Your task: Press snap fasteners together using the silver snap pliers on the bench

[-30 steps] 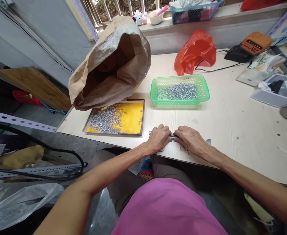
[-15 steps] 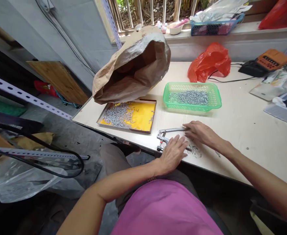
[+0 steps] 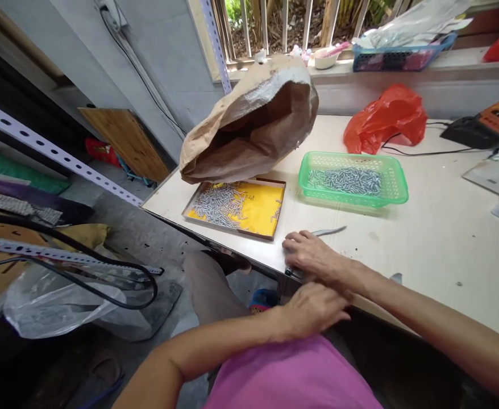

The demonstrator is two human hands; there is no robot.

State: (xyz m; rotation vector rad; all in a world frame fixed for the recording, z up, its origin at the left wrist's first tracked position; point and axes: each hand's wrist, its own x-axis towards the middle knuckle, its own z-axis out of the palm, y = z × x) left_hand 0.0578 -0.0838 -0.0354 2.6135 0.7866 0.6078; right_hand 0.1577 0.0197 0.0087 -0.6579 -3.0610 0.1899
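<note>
My right hand (image 3: 317, 258) lies over the head of a plier-like metal hand tool (image 3: 332, 230) at the table's front edge. Its fingers curl over the tool, hiding most of it, while one grey handle sticks out to the right. Below it, my left hand (image 3: 317, 309) is off the table edge, close to my body, with its fingers stretched out and slightly blurred; I see nothing in it. A shallow tray (image 3: 263, 207) with a yellow bottom holds small metal pins (image 3: 217, 204). Behind the hands, a green plastic basket (image 3: 396, 180) contains similar pins.
A large open paper bag (image 3: 249, 136) leans over the tray's back edge. A red plastic bag (image 3: 386, 119) and an orange-black charger (image 3: 483, 125) with a cable are at the back right. A small grey piece (image 3: 396, 278) lies beside my right forearm.
My right hand has moved left from the handles onto the tool's head. My left hand has come off the tool, down toward my body. The view has shifted left.
</note>
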